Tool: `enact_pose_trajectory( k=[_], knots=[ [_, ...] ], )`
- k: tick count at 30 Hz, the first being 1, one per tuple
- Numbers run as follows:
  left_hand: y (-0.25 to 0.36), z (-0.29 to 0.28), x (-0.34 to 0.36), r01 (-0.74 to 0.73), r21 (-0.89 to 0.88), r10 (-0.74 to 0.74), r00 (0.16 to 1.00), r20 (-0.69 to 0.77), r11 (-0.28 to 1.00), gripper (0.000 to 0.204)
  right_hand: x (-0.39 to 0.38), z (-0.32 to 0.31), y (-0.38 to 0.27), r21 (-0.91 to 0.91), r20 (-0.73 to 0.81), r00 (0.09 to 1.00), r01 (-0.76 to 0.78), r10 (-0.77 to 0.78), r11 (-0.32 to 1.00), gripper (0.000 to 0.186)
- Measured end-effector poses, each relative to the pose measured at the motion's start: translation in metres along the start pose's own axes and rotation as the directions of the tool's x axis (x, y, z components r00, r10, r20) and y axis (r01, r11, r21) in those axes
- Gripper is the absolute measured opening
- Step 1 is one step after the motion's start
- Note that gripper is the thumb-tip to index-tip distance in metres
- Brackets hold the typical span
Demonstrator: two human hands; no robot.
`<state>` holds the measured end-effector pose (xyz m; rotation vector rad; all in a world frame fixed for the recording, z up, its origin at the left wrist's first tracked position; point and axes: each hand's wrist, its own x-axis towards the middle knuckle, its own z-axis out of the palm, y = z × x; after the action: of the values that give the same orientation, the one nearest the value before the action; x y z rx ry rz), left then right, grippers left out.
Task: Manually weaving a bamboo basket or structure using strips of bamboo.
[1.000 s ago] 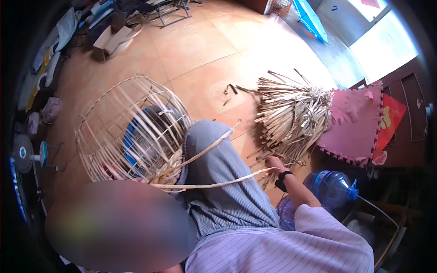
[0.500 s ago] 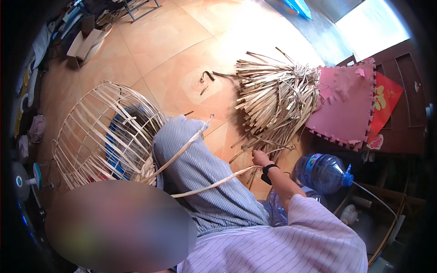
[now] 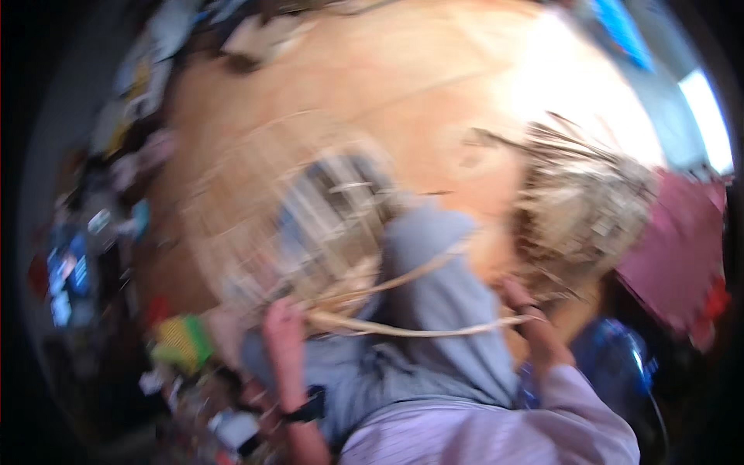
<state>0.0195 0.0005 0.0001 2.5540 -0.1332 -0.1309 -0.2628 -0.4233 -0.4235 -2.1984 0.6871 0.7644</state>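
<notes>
Motion blurs the view. A wicker basket frame (image 3: 232, 201) of pale open ribs lies tilted against my knees, a blue patch showing through it. My left hand (image 3: 283, 322) is at its near rim, where a pale plaited strip begins; its smeared fingers hide any grip. A long pale strip (image 3: 411, 331) runs from there across my lap to my right wrist. My right hand (image 3: 515, 293) is beside the near edge of a bundle of dry stalks (image 3: 581, 209), its fingers too blurred to read. Another pale strip (image 3: 422, 269) crosses my knee.
A pink foam mat (image 3: 674, 248) lies beyond the bundle at the right. Large clear bluish bottles (image 3: 616, 360) stand below it. A yellow and green item (image 3: 182, 343) sits amid clutter at the left. A carton (image 3: 260, 39) is on the tiled floor (image 3: 403, 77) at the far left.
The view has swung left, so the basket and bundle appear farther right. My left hand has come into sight at the basket rim. My right hand stays near the bundle.
</notes>
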Motion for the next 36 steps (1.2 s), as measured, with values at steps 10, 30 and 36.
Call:
enact_pose_trajectory(
  k=[10, 30, 36],
  knots=[
    [-0.01, 0.012, -0.002, 0.053, -0.409, -0.029, 0.998, 0.063, 0.911, 0.012, 0.049, 0.042, 0.079, 0.236, -0.388, 0.909, 0.257, -0.151, 0.937, 0.028],
    [-0.009, 0.003, -0.003, -0.053, -0.315, 0.052, 0.999, -0.013, 0.948, 0.012, -0.015, -0.145, -0.038, 0.892, -0.095, 0.99, 0.038, 0.106, 0.45, 0.055],
    [-0.02, 0.002, 0.012, 0.114, -0.232, -0.089, 0.989, 0.116, 0.966, 0.025, -0.067, -0.202, -0.01, -0.364, -0.545, 0.71, 0.28, -0.447, 0.888, 0.017]
  ],
)
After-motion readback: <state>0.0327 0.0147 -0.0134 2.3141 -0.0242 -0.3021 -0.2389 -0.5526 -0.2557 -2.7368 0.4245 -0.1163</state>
